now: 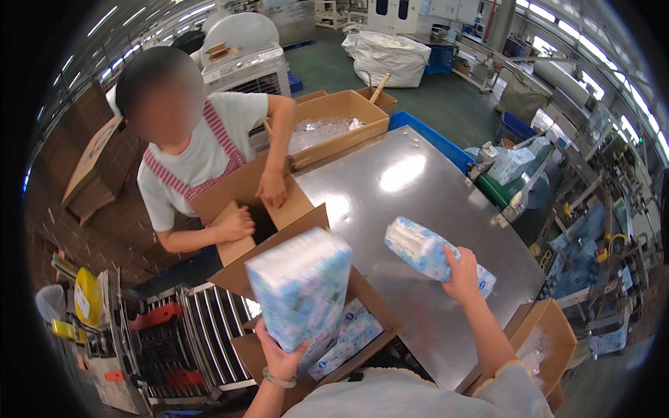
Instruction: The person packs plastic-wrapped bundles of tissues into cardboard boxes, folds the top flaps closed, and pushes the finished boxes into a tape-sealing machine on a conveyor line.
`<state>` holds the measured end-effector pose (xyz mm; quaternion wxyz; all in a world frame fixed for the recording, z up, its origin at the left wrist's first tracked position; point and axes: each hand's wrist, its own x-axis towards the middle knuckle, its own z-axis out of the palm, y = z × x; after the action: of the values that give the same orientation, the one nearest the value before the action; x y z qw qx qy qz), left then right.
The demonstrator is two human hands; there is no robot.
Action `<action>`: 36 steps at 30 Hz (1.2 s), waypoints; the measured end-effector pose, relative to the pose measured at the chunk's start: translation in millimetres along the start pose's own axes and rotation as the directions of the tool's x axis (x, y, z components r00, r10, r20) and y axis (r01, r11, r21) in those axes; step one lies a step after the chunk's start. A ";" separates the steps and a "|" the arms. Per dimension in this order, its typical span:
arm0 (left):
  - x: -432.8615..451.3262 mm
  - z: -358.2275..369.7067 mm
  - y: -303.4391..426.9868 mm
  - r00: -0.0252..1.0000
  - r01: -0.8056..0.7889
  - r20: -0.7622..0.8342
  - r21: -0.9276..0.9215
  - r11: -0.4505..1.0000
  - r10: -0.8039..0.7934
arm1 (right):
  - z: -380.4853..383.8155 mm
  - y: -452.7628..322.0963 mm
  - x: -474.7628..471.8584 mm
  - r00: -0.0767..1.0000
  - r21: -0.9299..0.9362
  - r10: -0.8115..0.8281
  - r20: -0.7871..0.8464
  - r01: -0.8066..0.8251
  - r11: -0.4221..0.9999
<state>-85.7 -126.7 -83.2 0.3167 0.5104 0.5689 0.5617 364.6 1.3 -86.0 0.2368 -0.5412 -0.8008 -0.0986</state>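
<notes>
My left hand (280, 351) grips a blue-and-white patterned soft pack (308, 292), probably of paper tissues, from below. This pack is tilted and slightly blurred above an open cardboard carton (373, 300). Inside the carton lie more packs (355, 334) with the same print, partly hidden by the held one. Over the steel tabletop, my right hand (462, 273) is closed around another patterned pack (420, 248), holding it by its near end. A bracelet circles my left wrist.
A co-worker (209, 141) holds the flaps of a second open carton (258, 209) across from me. The steel table (366, 209) borders a box of clear plastic film (321, 130). A roller conveyor (214, 334) lies left, a green belt conveyor (502, 183) right, and another carton (559, 339) near right.
</notes>
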 end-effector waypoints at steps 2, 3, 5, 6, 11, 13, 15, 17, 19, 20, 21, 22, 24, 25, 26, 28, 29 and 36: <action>-16.5 -14.5 -9.8 0.976 -0.157 0.201 0.354 0.922 0.089 | -11.1 -18.1 2.9 0.979 0.108 -0.037 -0.202 0.059 0.992; -23.0 -20.4 -15.0 0.944 -0.256 0.311 0.493 0.831 0.106 | -21.0 -27.3 8.0 0.965 0.114 -0.064 -0.253 0.095 0.989; -32.3 -22.2 -26.1 0.847 -0.318 0.523 0.642 0.698 -0.095 | -29.1 -53.9 27.3 0.925 0.157 -0.124 -0.359 0.191 0.969; -38.5 -13.8 -33.0 0.774 -0.349 0.607 0.645 0.679 -0.179 | -35.5 -64.9 36.4 0.922 0.153 -0.151 -0.357 0.217 0.964; -68.4 40.5 -141.2 0.507 -0.311 0.758 0.606 0.732 -0.411 | -45.4 -121.7 58.2 0.958 0.516 -0.157 -0.238 0.262 0.816; -51.7 45.3 -142.2 0.314 -0.252 0.717 0.695 0.673 -0.623 | -51.1 -173.1 64.3 0.965 0.692 -0.254 -0.066 0.227 0.685; -53.9 35.7 -165.2 0.208 -0.197 0.691 0.723 0.663 -0.692 | -48.6 -231.6 72.2 0.881 0.722 -0.448 -0.151 0.408 0.559; -67.1 33.1 -191.0 0.404 -0.218 0.785 0.582 0.784 -0.471 | 8.4 -254.9 52.2 0.771 0.727 -0.635 -0.057 0.468 0.503; -87.3 31.9 -212.3 0.596 -0.316 0.783 0.433 0.844 -0.178 | 76.6 -267.3 39.0 0.602 0.676 -0.789 0.121 0.533 0.510; -91.9 31.0 -214.6 0.648 -0.354 0.759 0.384 0.853 -0.073 | 109.6 -272.4 32.1 0.549 0.639 -0.817 0.177 0.567 0.520; -84.0 33.6 -195.6 0.500 -0.177 0.794 0.485 0.856 -0.346 | 142.1 -275.4 24.1 0.499 0.600 -0.833 0.240 0.598 0.531; -73.5 33.1 -175.9 0.451 -0.095 0.781 0.523 0.847 -0.432 | 172.7 -280.4 17.2 0.448 0.565 -0.843 0.297 0.630 0.534; -75.0 28.6 -175.3 0.539 -0.170 0.751 0.540 0.824 -0.381 | 231.2 -295.6 1.5 0.516 0.502 -0.824 0.233 0.662 0.556; -75.1 26.9 -176.3 0.533 -0.148 0.746 0.546 0.824 -0.399 | 249.6 -299.6 -5.3 0.548 0.466 -0.811 0.206 0.674 0.573; -73.8 25.6 -177.3 0.524 -0.130 0.744 0.551 0.824 -0.415 | 264.3 -298.8 -13.2 0.531 0.461 -0.798 0.285 0.653 0.600; -63.2 24.6 -172.3 0.511 -0.043 0.736 0.538 0.842 -0.444 | 281.3 -304.8 -14.6 0.667 0.390 -0.705 0.241 0.598 0.700; -54.9 24.2 -167.8 0.447 -0.024 0.720 0.602 0.798 -0.530 | 285.8 -302.4 -14.8 0.730 0.350 -0.647 0.221 0.560 0.751; 3.8 50.4 -158.3 0.581 -0.227 0.494 0.861 0.455 -0.647 | 111.8 -198.8 39.2 0.791 0.704 -0.490 0.366 0.109 0.701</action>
<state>-75.3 -83.2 -243.2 0.3040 0.6963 0.6348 -0.1409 140.6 1.3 -144.4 0.1596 -0.2853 -0.8964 0.2993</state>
